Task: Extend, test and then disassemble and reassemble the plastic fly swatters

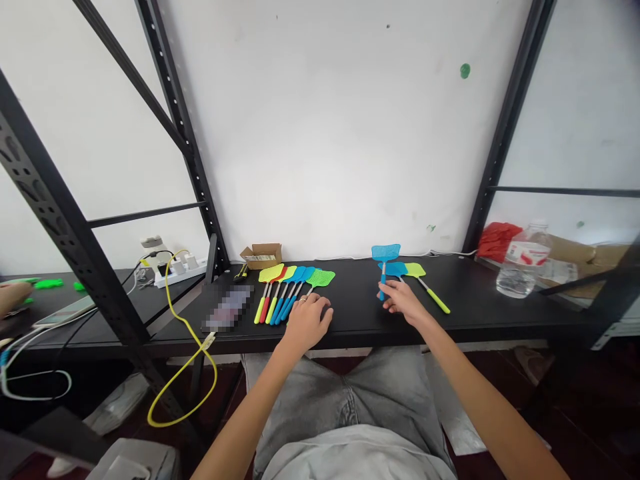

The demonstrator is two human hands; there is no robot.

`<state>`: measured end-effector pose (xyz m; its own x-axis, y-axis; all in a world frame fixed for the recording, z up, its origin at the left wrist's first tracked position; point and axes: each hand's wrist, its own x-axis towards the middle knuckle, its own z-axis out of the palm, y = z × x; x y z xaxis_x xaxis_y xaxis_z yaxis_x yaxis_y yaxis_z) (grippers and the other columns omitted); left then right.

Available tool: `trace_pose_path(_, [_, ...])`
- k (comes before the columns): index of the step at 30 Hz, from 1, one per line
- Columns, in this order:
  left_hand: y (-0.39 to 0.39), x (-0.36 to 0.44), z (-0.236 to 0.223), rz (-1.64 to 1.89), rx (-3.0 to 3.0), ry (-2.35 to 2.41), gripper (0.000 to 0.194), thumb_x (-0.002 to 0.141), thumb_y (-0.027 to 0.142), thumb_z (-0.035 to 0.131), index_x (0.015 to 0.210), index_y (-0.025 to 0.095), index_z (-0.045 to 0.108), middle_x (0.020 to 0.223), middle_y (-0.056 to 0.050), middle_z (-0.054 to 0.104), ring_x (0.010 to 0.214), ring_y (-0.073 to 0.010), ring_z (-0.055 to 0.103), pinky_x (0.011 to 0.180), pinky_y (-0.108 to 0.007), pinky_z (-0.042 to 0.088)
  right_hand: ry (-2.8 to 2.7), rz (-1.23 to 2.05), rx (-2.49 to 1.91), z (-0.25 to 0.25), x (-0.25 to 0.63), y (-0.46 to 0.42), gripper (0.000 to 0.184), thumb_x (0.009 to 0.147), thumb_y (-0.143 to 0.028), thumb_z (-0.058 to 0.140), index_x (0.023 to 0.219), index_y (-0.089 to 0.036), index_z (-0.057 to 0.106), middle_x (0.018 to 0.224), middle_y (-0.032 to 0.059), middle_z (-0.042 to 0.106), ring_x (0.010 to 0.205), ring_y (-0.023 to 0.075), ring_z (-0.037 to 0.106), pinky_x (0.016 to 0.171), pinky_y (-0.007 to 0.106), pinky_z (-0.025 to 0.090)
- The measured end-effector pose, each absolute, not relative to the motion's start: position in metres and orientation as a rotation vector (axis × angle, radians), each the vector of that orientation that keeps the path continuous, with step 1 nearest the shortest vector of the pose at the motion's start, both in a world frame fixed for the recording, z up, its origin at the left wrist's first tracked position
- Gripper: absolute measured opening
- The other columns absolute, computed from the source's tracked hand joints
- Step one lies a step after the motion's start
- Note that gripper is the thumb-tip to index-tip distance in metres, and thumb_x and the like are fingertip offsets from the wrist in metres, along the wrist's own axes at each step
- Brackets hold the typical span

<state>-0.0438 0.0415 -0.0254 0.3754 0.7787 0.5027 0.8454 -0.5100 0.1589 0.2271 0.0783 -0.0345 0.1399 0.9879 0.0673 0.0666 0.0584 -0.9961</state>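
My right hand (400, 299) holds a blue fly swatter (386, 253) upright by its handle, its head raised above the table. Behind it, another blue fly swatter (397, 269) and a yellow-green fly swatter (431, 293) lie on the black table (350, 313). My left hand (311, 317) rests over the handle of a green fly swatter (321, 277), thumb apart from the fingers; its underside is hidden. Beside that hand, several fly swatters lie in an overlapping row: a yellow one (271, 273), a red one (265, 310) and blue ones (286, 308).
A small open cardboard box (265, 255) stands at the back left, near a blurred-out phone (230, 308) with a yellow cable (173, 300). A power strip (185, 272) is farther left. On the right stands a water bottle (525, 260). Another person's hand (14, 297) shows at the far left.
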Motion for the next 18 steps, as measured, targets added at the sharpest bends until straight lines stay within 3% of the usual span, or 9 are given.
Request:
trace_pose_path(3, [0.05,-0.05,-0.04,-0.736,-2.344,-1.518,0.038,0.094,0.042,0.044,0.123,0.024,0.061,0.138,-0.012,0.051,0.128,-0.0319,0.044,0.102,-0.044,0.035,-1.114,0.963,-1.301,-0.039,0.246,0.085,0.021,0.078,-0.031,0.068,0.091,-0.017,0.06,0.074,0.0042,0.064,0.044,0.0086,0.053,0.034,0.019,0.037])
trace_pose_path(5, [0.055,-0.053,-0.05,-0.685,-2.301,-1.541,0.041,0.094,0.045,0.044,0.127,0.026,0.058,0.145,-0.012,0.044,0.133,-0.0349,0.039,0.106,-0.048,0.032,-1.099,0.948,-1.293,-0.04,0.252,0.087,0.023,0.077,-0.03,0.068,0.094,-0.017,0.06,0.072,0.0027,0.063,0.043,0.0084,0.051,0.034,0.019,0.036])
trace_pose_path(13, [0.058,-0.055,-0.055,-0.55,-2.37,-1.581,0.045,0.097,0.048,0.035,0.128,0.025,0.058,0.135,-0.011,0.055,0.13,-0.0344,0.044,0.105,-0.048,0.034,-1.027,0.934,-1.261,-0.035,0.257,0.085,0.049,0.076,-0.038,0.069,0.119,-0.02,0.051,0.08,0.0033,0.066,0.048,0.0107,0.055,0.036,0.02,0.037])
trace_pose_path(18, [0.057,-0.054,-0.054,-0.53,-2.37,-1.592,0.046,0.097,0.048,0.034,0.129,0.025,0.058,0.136,-0.01,0.055,0.13,-0.0353,0.044,0.103,-0.048,0.038,-1.11,0.82,-1.339,-0.027,0.26,0.082,0.052,0.081,-0.038,0.063,0.128,-0.02,0.047,0.09,0.0062,0.066,0.05,0.0102,0.057,0.037,0.018,0.039])
